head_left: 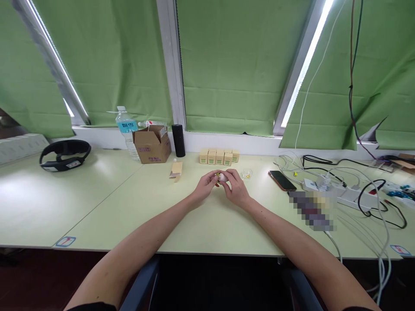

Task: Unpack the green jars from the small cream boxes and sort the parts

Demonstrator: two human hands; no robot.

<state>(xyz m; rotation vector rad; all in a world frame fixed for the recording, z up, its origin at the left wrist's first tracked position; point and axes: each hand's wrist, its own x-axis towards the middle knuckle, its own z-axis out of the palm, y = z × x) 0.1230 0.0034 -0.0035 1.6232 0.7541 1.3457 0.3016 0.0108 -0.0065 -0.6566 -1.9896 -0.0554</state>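
Both hands pinch a small pale object mid-table, bare surface all around.

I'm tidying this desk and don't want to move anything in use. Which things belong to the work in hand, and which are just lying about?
In use:
- small round item, held between left hand and right hand
- row of small cartons
- opened carton
- small clear lid

Lying about:
- water bottle
- cardboard box
- black cylinder
- headset
- phone
- power strip with cables
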